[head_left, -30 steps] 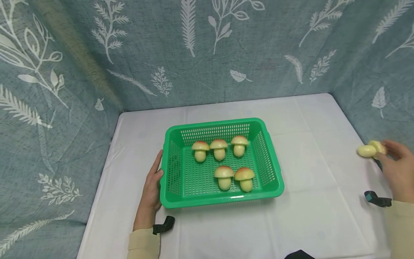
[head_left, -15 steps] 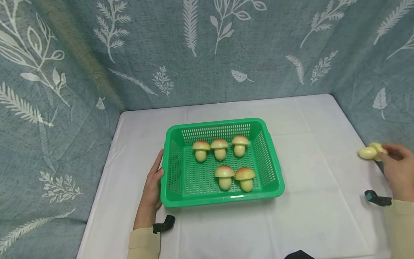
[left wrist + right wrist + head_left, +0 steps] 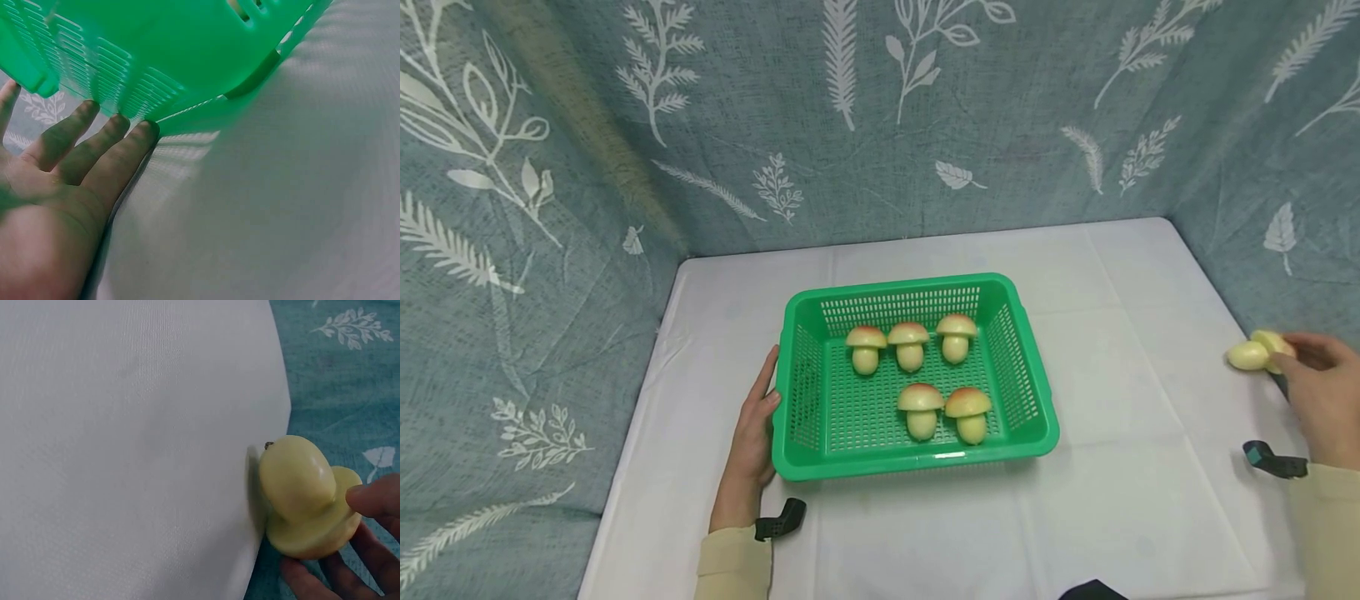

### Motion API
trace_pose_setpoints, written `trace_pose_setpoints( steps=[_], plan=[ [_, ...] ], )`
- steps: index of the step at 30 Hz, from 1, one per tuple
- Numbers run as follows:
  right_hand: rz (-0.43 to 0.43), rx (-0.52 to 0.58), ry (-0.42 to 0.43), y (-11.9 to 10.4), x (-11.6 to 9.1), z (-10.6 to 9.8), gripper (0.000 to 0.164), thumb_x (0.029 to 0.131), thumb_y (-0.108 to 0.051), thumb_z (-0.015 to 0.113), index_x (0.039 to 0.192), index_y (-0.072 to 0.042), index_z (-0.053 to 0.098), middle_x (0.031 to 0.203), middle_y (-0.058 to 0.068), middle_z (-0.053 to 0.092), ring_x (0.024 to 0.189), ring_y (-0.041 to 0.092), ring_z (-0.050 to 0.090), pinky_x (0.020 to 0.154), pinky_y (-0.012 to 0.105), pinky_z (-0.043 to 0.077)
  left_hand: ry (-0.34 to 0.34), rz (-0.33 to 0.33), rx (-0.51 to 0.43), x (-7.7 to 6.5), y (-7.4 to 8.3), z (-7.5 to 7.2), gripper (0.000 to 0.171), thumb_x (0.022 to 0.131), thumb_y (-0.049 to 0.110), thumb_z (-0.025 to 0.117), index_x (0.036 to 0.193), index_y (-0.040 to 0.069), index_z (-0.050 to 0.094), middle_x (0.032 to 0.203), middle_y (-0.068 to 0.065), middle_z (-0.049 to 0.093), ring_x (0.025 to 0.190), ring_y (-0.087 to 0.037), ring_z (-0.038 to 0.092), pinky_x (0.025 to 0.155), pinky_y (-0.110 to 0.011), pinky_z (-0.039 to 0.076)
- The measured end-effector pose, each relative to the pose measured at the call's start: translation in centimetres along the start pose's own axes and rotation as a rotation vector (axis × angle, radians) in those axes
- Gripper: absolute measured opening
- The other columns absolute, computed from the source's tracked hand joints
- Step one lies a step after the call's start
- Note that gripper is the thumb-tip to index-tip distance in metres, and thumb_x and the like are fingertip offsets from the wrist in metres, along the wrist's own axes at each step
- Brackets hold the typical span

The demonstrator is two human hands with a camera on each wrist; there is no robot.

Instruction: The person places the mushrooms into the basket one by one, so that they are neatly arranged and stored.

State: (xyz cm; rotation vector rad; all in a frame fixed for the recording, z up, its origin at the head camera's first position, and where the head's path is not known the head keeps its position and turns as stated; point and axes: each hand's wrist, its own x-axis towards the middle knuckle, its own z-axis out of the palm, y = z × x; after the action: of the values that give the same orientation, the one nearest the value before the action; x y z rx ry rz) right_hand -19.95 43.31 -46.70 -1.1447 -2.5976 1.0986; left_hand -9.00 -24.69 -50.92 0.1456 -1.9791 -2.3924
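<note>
At the right edge of the table my right hand (image 3: 1324, 392) pinches a toy mushroom (image 3: 297, 478) by its cap. In the right wrist view the thumb lies on the cap's underside and the fingers are beneath it; the pale rounded stem points away from the hand. My left hand (image 3: 751, 437) touches the left side of a green plastic basket (image 3: 786, 462), its fingers (image 3: 128, 150) fairly straight against the outer wall. Inside the basket lie several toy mushrooms (image 3: 919, 410) with reddish-yellow caps, three in a back row and two in front.
A white cloth (image 3: 1120, 400) covers the table, and a grey-green curtain (image 3: 880, 183) with white leaf patterns surrounds its back and sides. Black wrist cameras (image 3: 781, 521) sit on both wrists. A dark object (image 3: 1092, 590) shows at the bottom edge.
The mushroom in my right hand has turned, so less of its reddish cap top shows now. My left hand and the basket stay almost in place.
</note>
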Motion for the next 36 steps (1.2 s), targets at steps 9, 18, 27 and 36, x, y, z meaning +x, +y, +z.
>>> trace_pose_setpoints(
  steps=[9,18,27,36],
  plan=[
    [-0.058,0.037,-0.021,-1.3,-1.0,-0.6,0.054,0.113,-0.025,0.054,0.166,-0.021,0.047,0.170,0.007,0.042,0.154,0.028,0.042,0.121,0.043,0.040,0.003,-0.004,-0.008,-0.1,0.1,0.1,0.072,0.106,0.019,0.043,0.175,0.026,0.024,0.170,-0.005,0.038,0.124,-0.020,0.066,0.093,-0.038,0.062],
    [-0.243,0.146,-0.084,-5.0,-2.8,-1.1,0.050,0.109,-0.024,0.066,0.158,-0.021,0.059,0.157,-0.009,0.056,0.151,0.012,0.043,0.124,0.039,0.035,-0.011,0.003,-0.016,-0.2,0.2,-0.1,0.071,0.107,0.020,0.044,0.175,0.027,0.025,0.167,-0.013,0.041,0.117,-0.020,0.070,0.090,-0.039,0.063],
    [-0.429,0.221,-0.163,-7.6,-4.0,-0.4,0.043,0.106,-0.013,0.071,0.149,-0.011,0.067,0.130,-0.020,0.064,0.138,0.006,0.055,0.121,0.036,0.040,-0.003,0.005,0.006,0.1,0.0,0.0,0.073,0.107,0.021,0.044,0.176,0.023,0.022,0.169,-0.006,0.039,0.118,-0.020,0.068,0.089,-0.037,0.063],
    [-0.523,0.223,-0.210,-9.2,-5.4,-0.3,0.043,0.106,-0.019,0.073,0.146,-0.008,0.068,0.133,-0.014,0.065,0.140,0.008,0.053,0.117,0.031,0.043,0.020,-0.036,0.011,0.0,0.3,0.2,0.071,0.107,0.021,0.046,0.175,0.029,0.025,0.174,-0.001,0.033,0.130,-0.021,0.063,0.095,-0.036,0.061]
  ],
)
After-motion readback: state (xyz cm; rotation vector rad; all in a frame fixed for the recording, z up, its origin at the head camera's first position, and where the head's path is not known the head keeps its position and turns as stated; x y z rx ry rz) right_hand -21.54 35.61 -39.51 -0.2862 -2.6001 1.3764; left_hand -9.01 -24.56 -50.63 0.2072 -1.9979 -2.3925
